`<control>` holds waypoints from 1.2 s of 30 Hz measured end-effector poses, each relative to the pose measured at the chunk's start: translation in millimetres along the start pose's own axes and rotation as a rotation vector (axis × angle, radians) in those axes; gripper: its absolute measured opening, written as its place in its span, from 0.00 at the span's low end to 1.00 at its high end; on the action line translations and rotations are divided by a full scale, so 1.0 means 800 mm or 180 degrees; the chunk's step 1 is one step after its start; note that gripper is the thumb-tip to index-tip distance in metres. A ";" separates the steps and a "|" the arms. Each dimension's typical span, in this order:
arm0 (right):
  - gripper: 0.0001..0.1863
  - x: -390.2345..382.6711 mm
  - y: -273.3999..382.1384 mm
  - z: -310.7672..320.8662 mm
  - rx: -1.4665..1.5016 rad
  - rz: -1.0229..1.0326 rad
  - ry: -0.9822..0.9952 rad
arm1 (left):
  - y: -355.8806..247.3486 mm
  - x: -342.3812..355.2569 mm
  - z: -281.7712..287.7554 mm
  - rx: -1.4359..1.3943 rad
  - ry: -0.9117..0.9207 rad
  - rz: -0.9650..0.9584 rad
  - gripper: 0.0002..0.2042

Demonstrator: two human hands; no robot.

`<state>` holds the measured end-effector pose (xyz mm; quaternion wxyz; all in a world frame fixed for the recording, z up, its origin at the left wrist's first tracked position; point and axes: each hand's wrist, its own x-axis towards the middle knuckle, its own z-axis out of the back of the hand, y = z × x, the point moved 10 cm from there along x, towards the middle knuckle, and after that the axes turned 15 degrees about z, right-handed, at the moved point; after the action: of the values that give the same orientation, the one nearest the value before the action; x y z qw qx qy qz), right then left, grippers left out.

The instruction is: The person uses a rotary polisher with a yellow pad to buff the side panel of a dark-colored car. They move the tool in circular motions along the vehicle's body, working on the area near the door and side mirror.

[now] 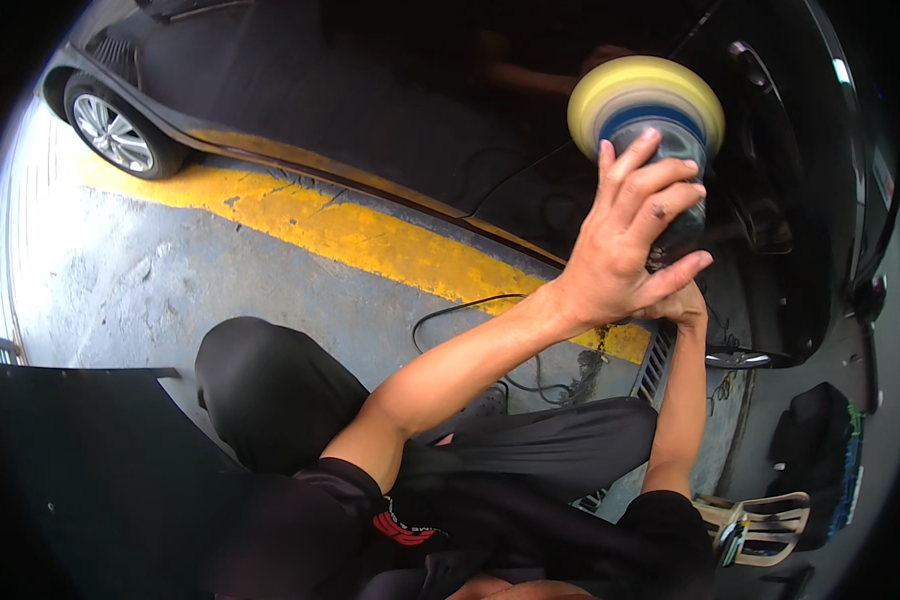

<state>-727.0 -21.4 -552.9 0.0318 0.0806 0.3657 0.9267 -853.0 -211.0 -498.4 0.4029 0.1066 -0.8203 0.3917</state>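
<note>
A car polisher (660,150) with a round yellow pad (645,75) is held against the glossy black side panel (450,120) of a car. The pad's edge looks smeared, as if spinning. My left hand (635,220) lies over the polisher's dark body, fingers spread and curved around it, thumb pointing right. Lower down and partly behind it, my right hand (686,305) is closed around the rear of the polisher; most of its fingers are hidden by the left hand and the tool.
At the far left is a car wheel (115,130). A yellow stripe (370,250) crosses the grey floor (210,250) beside the car. A black cable (450,312) curls below my left forearm, near a floor grate (655,365). A beige plastic chair (790,515) stands at the lower right.
</note>
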 end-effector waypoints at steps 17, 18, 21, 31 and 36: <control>0.25 0.032 -0.023 -0.066 -0.0595 -0.0499 0.1021 | 0.123 -0.133 0.052 0.0087 -0.0804 0.0388 0.31; 0.25 0.030 -0.030 -0.068 -0.0584 -0.0471 0.0983 | 0.131 -0.141 0.052 0.0042 -0.0808 0.0439 0.31; 0.30 0.024 -0.061 -0.075 -0.0606 -0.0454 0.0997 | 0.157 -0.169 0.062 -0.0032 -0.0957 0.0664 0.31; 0.45 0.040 -0.083 -0.098 -0.1238 -0.0810 0.1470 | 0.201 -0.216 0.098 -0.0004 -0.1397 0.1115 0.29; 0.41 0.060 -0.066 -0.112 -0.1398 -0.0589 0.1510 | 0.190 -0.190 0.122 0.0169 -0.1427 0.1030 0.28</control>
<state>-789.7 -37.5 -647.2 0.0464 -0.1797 0.1603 0.9695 -884.5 -201.5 -732.1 0.1407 0.0687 -0.8848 0.4389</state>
